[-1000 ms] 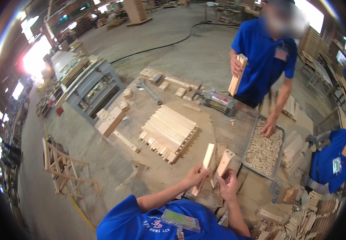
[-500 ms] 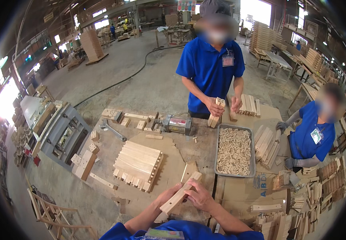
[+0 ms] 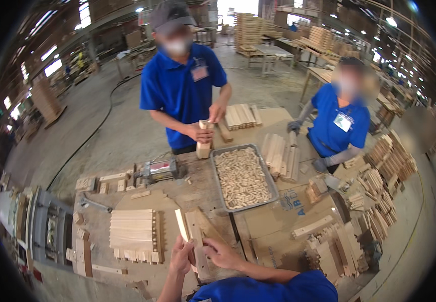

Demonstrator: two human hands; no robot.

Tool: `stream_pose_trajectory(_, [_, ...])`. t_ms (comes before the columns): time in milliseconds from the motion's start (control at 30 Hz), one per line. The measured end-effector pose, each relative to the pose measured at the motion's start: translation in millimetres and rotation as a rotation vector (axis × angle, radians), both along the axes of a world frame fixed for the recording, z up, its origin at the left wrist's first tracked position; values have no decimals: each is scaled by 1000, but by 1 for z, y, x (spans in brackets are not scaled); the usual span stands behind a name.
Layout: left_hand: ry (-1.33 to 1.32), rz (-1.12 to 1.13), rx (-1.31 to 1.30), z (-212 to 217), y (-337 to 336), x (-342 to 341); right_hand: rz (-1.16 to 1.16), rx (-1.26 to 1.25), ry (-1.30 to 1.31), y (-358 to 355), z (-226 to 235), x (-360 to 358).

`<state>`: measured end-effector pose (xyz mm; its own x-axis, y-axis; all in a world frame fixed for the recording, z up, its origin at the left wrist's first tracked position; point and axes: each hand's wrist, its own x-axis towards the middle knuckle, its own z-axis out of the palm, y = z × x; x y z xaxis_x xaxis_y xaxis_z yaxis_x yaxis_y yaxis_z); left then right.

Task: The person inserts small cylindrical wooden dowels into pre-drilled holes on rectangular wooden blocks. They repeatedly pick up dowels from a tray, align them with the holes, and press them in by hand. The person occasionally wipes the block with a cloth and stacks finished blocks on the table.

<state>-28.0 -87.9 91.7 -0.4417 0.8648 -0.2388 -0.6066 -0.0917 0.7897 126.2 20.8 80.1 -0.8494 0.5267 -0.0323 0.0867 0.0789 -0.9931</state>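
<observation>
My left hand (image 3: 181,255) is closed around the lower part of a pale wooden slat (image 3: 182,224), over the near edge of the bench. Right beside that slat lies a wooden bar (image 3: 196,233) with small round holes in its face. My right hand (image 3: 224,254) is at the bar's right side, its fingers bent and their tips together against the wood. Whatever those fingertips may pinch is too small to make out. A brown board (image 3: 213,227) lies slanting just beyond them. To the left rests a flat row of slats (image 3: 133,229) with dowels along its edges.
A grey tray (image 3: 277,195) heaped with wooden dowels stands right of centre. Across the bench a co-worker grips a wooden block (image 3: 204,150); another, gloved, stands by stacked slats (image 3: 280,157) at the right. A clamp-like cylinder (image 3: 158,171) and a wrench (image 3: 96,204) lie at the left.
My view has swung to the right. Both hands were together on one holed bar; now they are apart, the left around a slat and the right at the holed bar's side.
</observation>
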Motion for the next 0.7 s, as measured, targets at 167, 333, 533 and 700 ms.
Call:
stream_pose_trajectory(167, [279,62,-43,12,5,8,17,-150,-129,-19,-3,-3])
stream_pose_trajectory(333, [310,72,-44,10,9,12,21,-248,67,-9,-10,3])
stream_pose_trajectory(533, [300,103,-69,16,-6,14,39,-137,58,-12,-7,4])
stream_pose_trajectory(700, [281,108,-20,16,-10,13,59,-10,46,-10,-15,5])
